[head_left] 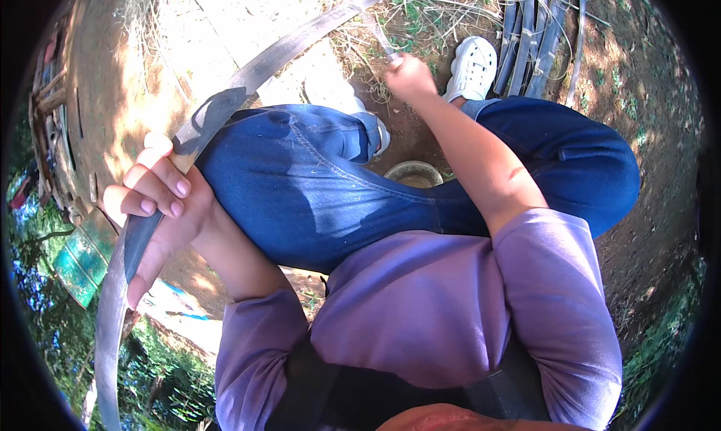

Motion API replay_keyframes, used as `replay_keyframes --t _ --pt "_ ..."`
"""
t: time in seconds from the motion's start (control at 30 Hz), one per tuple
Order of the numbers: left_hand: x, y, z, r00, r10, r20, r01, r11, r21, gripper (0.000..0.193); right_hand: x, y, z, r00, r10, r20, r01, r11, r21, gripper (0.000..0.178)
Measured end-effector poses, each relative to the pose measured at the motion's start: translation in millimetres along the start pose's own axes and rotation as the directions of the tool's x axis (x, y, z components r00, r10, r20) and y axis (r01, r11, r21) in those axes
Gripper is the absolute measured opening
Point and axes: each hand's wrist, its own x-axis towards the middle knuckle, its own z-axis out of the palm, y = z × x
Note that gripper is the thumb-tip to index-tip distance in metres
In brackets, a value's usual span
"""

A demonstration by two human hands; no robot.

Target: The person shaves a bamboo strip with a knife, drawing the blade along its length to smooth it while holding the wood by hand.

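My left hand (169,187), at the left beside my thigh, has its fingers wrapped around a long, curved, grey-brown plant strip (297,46). The strip bends over my left knee and reaches up toward the top middle, and its other end hangs down past my wrist at the lower left. A darker overlapping stretch shows just above my fingers. Farther forward, my right hand (411,78) is closed around a small knife (377,30). Its thin blade points up toward the strip's far end; whether the two touch I cannot tell. The knife's handle is mostly hidden by my fingers.
Between my legs stands a round bowl (405,166). Several long dark strips (532,37) lie at the upper right, past my white clog (473,64). Loose dry fibres (428,10) litter the ground. Stacked wood (56,119) and a green panel (81,262) are at the left.
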Motion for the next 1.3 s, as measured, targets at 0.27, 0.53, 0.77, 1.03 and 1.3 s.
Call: replay_keyframes --t 0.27,0.53,0.77,1.03,1.3 --pt "-6.6 1.6 2.1 0.999 0.016 0.029 -0.017 1.000 0.025 0.094 10.4 -8.7 -23.8 0.923 0.254 0.288 -0.272 0.962 0.021 0.037" --pt "1.5 0.0 5.4 0.997 0.013 0.070 -0.012 1.000 -0.016 0.089 2.1 -36.6 -7.8 0.966 -0.222 0.134 0.221 0.975 0.022 0.029" --pt "-4.1 0.0 12.6 0.997 -0.011 0.083 0.009 1.000 0.030 0.093 41.2 -5.0 -49.3 0.842 0.360 0.402 -0.320 0.933 -0.166 0.034" --pt "4.0 -2.4 8.3 0.995 0.033 0.097 -0.031 0.999 -0.025 0.087 15.2 -67.4 -20.6 0.744 -0.662 0.095 0.658 0.750 0.070 0.026" --pt "5.4 -4.3 9.9 0.992 0.004 0.123 0.000 0.999 -0.034 0.096 64.0 5.0 -54.2 0.838 0.396 0.375 -0.344 0.918 -0.200 0.035"
